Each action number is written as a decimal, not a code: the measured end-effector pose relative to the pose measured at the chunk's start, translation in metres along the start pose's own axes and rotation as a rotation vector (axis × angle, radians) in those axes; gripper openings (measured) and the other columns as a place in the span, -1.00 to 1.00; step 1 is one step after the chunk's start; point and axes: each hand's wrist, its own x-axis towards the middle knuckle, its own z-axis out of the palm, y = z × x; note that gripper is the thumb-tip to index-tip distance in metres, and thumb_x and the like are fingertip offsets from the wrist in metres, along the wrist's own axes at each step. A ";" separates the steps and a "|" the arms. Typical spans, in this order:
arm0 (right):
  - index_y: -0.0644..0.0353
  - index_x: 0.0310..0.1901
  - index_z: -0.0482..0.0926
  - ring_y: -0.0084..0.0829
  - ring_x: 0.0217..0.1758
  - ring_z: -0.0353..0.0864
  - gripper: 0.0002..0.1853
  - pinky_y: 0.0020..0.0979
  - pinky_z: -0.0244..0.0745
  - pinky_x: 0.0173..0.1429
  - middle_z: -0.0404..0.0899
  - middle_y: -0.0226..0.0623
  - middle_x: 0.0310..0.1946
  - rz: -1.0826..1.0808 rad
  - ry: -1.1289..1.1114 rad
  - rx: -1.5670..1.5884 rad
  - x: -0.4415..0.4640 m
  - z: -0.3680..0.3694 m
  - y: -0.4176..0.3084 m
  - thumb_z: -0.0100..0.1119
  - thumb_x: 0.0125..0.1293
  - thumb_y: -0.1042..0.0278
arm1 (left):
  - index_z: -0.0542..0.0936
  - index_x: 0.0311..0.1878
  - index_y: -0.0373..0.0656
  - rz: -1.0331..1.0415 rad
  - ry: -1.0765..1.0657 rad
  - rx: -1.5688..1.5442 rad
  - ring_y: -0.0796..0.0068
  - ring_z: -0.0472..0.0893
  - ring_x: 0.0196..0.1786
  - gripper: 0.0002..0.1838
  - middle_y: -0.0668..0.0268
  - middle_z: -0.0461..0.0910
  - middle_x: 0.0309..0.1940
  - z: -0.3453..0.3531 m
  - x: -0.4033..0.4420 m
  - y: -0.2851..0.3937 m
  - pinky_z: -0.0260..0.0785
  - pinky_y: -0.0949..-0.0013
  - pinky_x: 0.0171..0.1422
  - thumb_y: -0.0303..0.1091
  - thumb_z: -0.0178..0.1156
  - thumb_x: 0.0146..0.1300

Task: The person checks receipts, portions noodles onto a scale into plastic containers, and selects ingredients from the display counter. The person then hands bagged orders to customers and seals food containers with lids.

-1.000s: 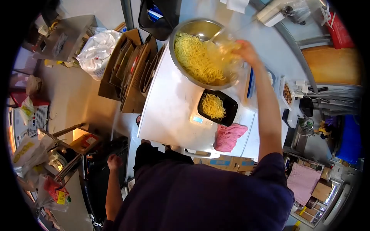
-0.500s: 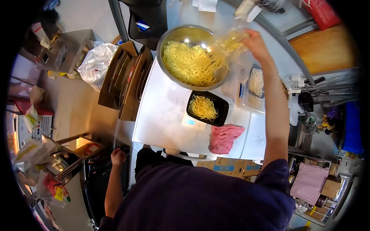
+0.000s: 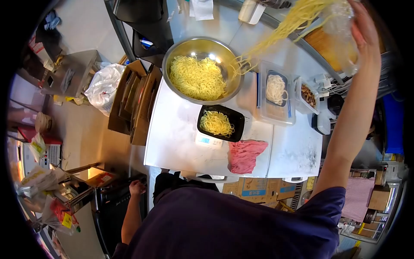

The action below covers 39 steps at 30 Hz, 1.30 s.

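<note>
My right hand [image 3: 364, 30], high at the upper right, is closed on a bundle of long yellow noodles [image 3: 297, 19], with clear plastic [image 3: 338, 32] around the fingers. The strands trail down to the rim of a large steel bowl [image 3: 230, 49], where more noodles [image 3: 198, 77] lie. Below the bowl, a black tray [image 3: 236, 123] with a portion of noodles [image 3: 217, 124] rests on a small white scale [image 3: 209, 140]. My left hand [image 3: 137, 187] hangs at the lower left, fingers curled; whether it holds anything is too small to tell.
A pink cloth [image 3: 246, 156] lies by the table's front. To the right stand a clear container [image 3: 282, 117] with white noodles and a tub [image 3: 307, 95] of brown food. Left of the table are a cardboard box [image 3: 140, 116] and a white bag [image 3: 105, 86].
My right hand has risen up and to the right, away from the bowl, drawing the noodles out in long strands. The noodles in the tray look much the same.
</note>
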 end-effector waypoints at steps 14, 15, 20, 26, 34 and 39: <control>0.32 0.19 0.44 -0.36 0.13 0.57 -0.54 -0.38 0.48 0.22 0.57 -0.18 0.09 0.339 0.111 -0.130 -0.146 0.000 0.061 0.18 0.23 0.53 | 0.49 -0.01 -0.23 0.109 -0.115 0.044 0.30 0.61 -0.54 -0.72 0.17 0.58 -0.45 0.017 0.039 0.001 0.49 0.26 -0.58 -0.50 0.13 0.19; 0.30 0.14 0.48 -0.35 0.07 0.61 -0.57 -0.36 0.52 0.16 0.62 -0.16 0.00 0.414 0.127 -0.111 -0.165 0.001 0.083 0.19 0.20 0.52 | 0.50 0.00 -0.23 0.092 -0.094 0.029 0.31 0.61 -0.54 -0.72 0.18 0.58 -0.45 0.018 0.028 0.007 0.50 0.26 -0.58 -0.49 0.13 0.19; 0.27 -0.09 0.61 -0.57 -0.36 0.55 -0.72 -0.51 0.45 -0.29 0.64 -0.38 -0.31 0.602 0.127 0.084 -0.271 0.040 0.199 0.20 0.12 0.58 | 0.49 0.08 -0.20 0.043 -0.078 0.069 0.37 0.64 -0.46 -0.67 0.22 0.58 -0.38 0.012 0.017 0.008 0.53 0.28 -0.52 -0.41 0.13 0.23; 0.33 -0.18 0.64 -0.58 -0.43 0.53 -0.77 -0.48 0.43 -0.34 0.60 -0.36 -0.48 0.742 -0.193 -0.227 -0.404 0.055 0.344 0.31 0.11 0.48 | 0.47 0.09 -0.24 0.102 -0.033 0.199 0.41 0.59 -0.51 -0.65 0.25 0.55 -0.43 0.011 0.004 0.010 0.57 0.29 -0.47 -0.39 0.12 0.24; 0.29 -0.31 0.63 -0.35 -0.53 0.57 -0.87 -0.34 0.43 -0.41 0.59 -0.12 -0.54 0.658 -0.165 -0.691 -0.394 0.061 0.314 0.20 0.23 0.41 | 0.53 -0.06 -0.26 0.254 -0.027 0.036 0.40 0.58 -0.55 -0.76 0.26 0.55 -0.49 0.015 0.006 0.020 0.36 0.38 -0.64 -0.48 0.14 0.19; 0.34 -0.26 0.61 -0.46 -0.47 0.68 -0.89 -0.41 0.47 -0.53 0.64 -0.22 -0.47 0.533 -0.095 -0.734 -0.373 0.066 0.297 0.15 0.29 0.48 | 0.57 -0.08 -0.29 0.485 -0.137 0.067 0.48 0.63 -0.40 -0.83 0.25 0.62 -0.40 0.091 -0.055 0.124 0.53 0.43 -0.34 -0.39 0.16 0.38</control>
